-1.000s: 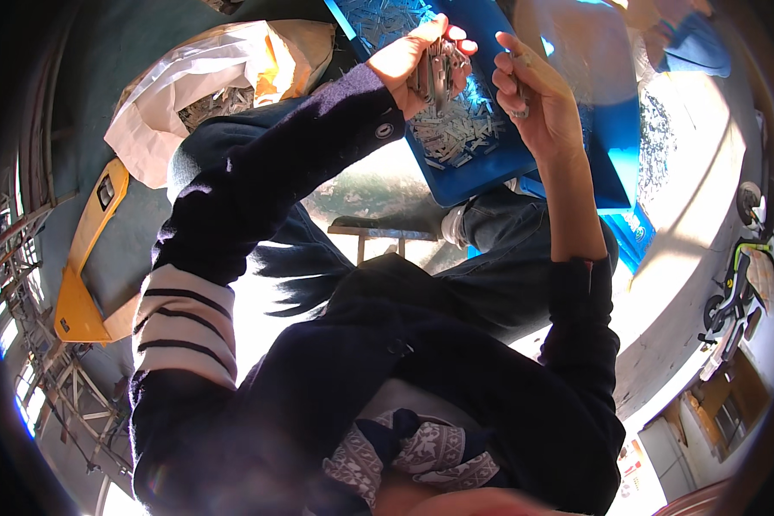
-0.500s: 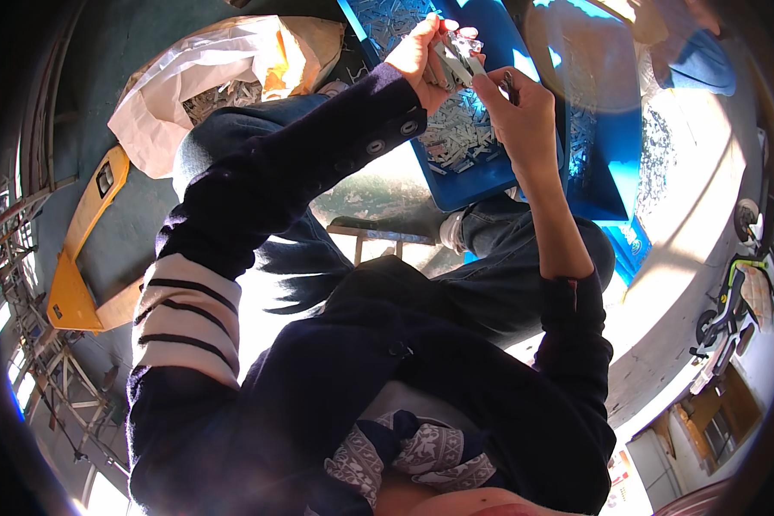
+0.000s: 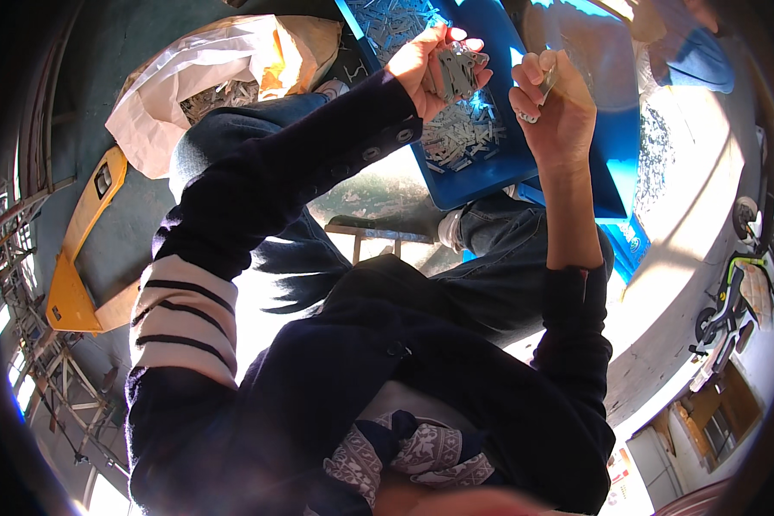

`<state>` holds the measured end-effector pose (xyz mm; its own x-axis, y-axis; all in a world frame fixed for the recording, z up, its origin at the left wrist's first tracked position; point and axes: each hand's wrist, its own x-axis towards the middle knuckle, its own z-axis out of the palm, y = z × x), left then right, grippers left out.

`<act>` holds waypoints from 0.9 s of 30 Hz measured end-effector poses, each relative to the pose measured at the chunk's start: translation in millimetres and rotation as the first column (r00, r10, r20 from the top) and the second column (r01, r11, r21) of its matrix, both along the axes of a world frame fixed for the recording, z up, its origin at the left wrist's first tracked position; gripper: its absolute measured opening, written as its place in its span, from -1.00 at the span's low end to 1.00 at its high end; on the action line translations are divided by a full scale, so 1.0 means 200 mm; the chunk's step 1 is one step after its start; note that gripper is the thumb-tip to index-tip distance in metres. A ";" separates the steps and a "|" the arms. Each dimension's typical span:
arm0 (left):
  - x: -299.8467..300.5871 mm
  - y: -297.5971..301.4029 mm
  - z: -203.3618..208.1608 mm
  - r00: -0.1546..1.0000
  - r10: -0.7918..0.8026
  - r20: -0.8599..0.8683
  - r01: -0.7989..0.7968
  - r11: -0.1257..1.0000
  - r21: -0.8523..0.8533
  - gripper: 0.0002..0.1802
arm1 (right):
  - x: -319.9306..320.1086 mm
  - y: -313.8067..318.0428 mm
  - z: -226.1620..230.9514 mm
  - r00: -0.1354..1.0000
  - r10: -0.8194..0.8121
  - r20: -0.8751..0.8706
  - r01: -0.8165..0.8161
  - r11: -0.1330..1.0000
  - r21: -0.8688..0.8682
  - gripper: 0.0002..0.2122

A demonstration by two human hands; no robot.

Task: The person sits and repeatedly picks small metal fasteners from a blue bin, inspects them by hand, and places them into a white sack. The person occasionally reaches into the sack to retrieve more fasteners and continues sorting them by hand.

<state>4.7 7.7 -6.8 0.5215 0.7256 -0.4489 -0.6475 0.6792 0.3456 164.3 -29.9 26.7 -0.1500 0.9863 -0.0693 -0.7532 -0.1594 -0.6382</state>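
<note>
My left hand (image 3: 427, 64) holds a bunch of small flat grey metal parts (image 3: 456, 70) over a blue tray (image 3: 482, 168). The tray holds several more of the same metal pieces (image 3: 456, 138). My right hand (image 3: 555, 107) is closed on one small metal piece (image 3: 546, 82), just right of the bunch and apart from it. Both arms wear dark sleeves, the left with a striped upper part.
A white and orange sack (image 3: 206, 82) with metal pieces inside lies at the upper left. A yellow pallet-truck frame (image 3: 73, 258) sits on the floor at left. A small stool (image 3: 378, 236) stands between my jeans-clad legs. More blue trays (image 3: 615, 172) lie at right.
Both hands have shifted slightly rightward over the tray. My right hand met the left hand half a second ago and has now drawn away with one piece.
</note>
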 end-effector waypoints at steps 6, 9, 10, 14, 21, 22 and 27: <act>0.00 -0.01 0.01 0.999 -0.038 -0.015 0.038 0.998 0.043 -0.74 | -0.01 -0.01 0.01 0.954 0.006 0.300 0.049 0.984 -0.174 -0.81; 0.00 -0.01 0.02 0.998 -0.060 -0.033 0.062 0.995 0.073 -0.73 | -0.04 -0.03 0.01 0.818 0.085 0.568 0.044 0.977 -0.210 -0.80; 0.00 -0.02 0.02 0.995 -0.064 -0.075 0.070 0.994 0.081 -0.72 | -0.05 -0.03 0.00 0.748 0.084 0.659 0.047 0.983 -0.178 -0.82; 0.00 -0.02 0.03 0.987 -0.074 -0.141 0.088 0.991 0.102 -0.70 | -0.08 -0.03 -0.02 0.551 0.024 0.834 0.072 0.995 -0.076 -0.86; 0.01 -0.05 -0.02 0.986 -0.167 0.008 0.165 0.982 0.090 -0.72 | -0.06 -0.02 -0.03 0.484 -0.070 0.872 0.136 0.991 0.004 -0.86; 0.01 -0.06 -0.02 0.986 -0.167 -0.020 0.168 0.982 0.087 -0.72 | -0.06 -0.02 -0.03 0.466 -0.090 0.880 0.138 0.990 0.028 -0.85; 0.02 -0.07 -0.02 0.979 -0.198 -0.055 0.201 0.978 0.055 -0.73 | -0.06 -0.01 -0.05 0.325 -0.149 0.934 0.184 0.979 0.092 -0.84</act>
